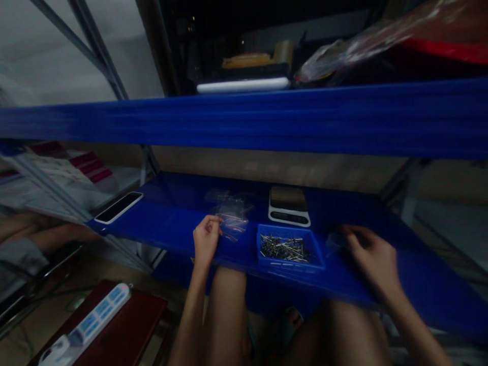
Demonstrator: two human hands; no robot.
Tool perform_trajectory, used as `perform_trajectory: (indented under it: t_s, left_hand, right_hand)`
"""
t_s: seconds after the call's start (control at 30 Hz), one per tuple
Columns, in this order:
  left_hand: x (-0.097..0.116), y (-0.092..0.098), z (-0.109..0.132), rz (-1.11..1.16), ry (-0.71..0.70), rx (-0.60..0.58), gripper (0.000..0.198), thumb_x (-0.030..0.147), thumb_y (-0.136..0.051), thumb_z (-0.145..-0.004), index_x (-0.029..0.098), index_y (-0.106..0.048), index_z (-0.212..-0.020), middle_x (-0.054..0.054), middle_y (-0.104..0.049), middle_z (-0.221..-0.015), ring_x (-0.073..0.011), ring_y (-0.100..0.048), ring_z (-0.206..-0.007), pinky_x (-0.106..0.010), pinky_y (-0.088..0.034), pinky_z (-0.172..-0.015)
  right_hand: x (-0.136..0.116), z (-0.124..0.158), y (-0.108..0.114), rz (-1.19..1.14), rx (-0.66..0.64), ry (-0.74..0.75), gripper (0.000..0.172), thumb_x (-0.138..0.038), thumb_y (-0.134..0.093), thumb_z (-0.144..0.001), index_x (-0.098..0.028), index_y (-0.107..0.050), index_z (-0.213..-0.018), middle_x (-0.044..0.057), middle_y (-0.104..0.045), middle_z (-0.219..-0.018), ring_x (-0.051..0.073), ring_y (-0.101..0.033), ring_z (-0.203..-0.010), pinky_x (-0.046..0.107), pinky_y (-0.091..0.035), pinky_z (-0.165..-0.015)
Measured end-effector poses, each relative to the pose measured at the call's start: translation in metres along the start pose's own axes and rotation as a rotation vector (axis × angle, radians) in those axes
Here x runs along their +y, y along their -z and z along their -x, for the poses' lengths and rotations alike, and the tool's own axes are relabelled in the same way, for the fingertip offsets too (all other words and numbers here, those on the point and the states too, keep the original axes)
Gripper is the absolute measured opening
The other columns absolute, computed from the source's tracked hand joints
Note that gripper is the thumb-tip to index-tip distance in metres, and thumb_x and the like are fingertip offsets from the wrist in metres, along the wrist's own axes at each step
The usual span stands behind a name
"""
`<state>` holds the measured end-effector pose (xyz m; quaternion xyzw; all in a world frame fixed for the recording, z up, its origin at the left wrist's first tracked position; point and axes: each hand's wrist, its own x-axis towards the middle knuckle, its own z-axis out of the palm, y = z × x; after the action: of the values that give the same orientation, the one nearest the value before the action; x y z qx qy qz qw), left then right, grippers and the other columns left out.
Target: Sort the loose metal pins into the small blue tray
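On the blue shelf, my left hand is closed in a pinch at the near left edge of a loose pile of clear zip bags. My right hand, blurred by motion, has its fingertips closed at a small clear plastic bag on the right. Between my hands stands a blue tray holding many thin metal pins or rivets. Directly behind the tray sits a white kitchen scale with a dark display.
A phone lies at the shelf's left end. An upper blue shelf beam crosses above my hands, with wrapped things on it. A power strip rests on a brown stool at lower left. Another person's leg shows at left.
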<state>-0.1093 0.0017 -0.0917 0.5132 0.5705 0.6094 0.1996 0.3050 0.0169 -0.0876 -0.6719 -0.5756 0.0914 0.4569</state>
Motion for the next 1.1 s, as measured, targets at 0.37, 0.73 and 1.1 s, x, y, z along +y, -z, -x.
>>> perform_trajectory:
  t_s: [0.37, 0.73, 1.1]
  left_hand:
    - [0.009, -0.022, -0.018, 0.019, -0.045, 0.036, 0.020, 0.038, -0.062, -0.090, 0.019, -0.070, -0.091, 0.000, -0.065, -0.064, -0.0169, -0.062, -0.060, -0.026, -0.043, -0.059]
    - [0.016, -0.053, -0.016, 0.096, -0.132, -0.082, 0.023, 0.041, -0.066, -0.090, 0.019, -0.071, -0.094, -0.001, -0.067, -0.067, -0.0151, -0.059, -0.056, -0.025, -0.042, -0.054]
    - [0.014, -0.052, -0.011, 0.032, -0.202, -0.206, 0.025, 0.044, -0.068, -0.093, 0.019, -0.073, -0.092, 0.000, -0.066, -0.064, -0.0124, -0.051, -0.051, -0.024, -0.037, -0.050]
  right_hand:
    - [-0.019, -0.021, 0.001, -0.056, 0.069, 0.137, 0.040, -0.051, -0.056, -0.089, -0.020, -0.079, -0.099, 0.009, -0.080, -0.100, 0.027, -0.074, -0.087, 0.037, -0.053, -0.077]
    - [-0.114, -0.024, 0.010, 0.105, -0.640, 0.539, 0.016, -0.028, -0.070, -0.089, -0.026, -0.080, -0.101, 0.000, -0.080, -0.098, 0.018, -0.073, -0.086, 0.027, -0.052, -0.076]
    - [-0.099, -0.048, 0.003, 0.318, -0.485, 0.497, 0.024, -0.025, -0.066, -0.091, -0.024, -0.079, -0.112, 0.005, -0.079, -0.113, 0.023, -0.073, -0.098, 0.031, -0.052, -0.085]
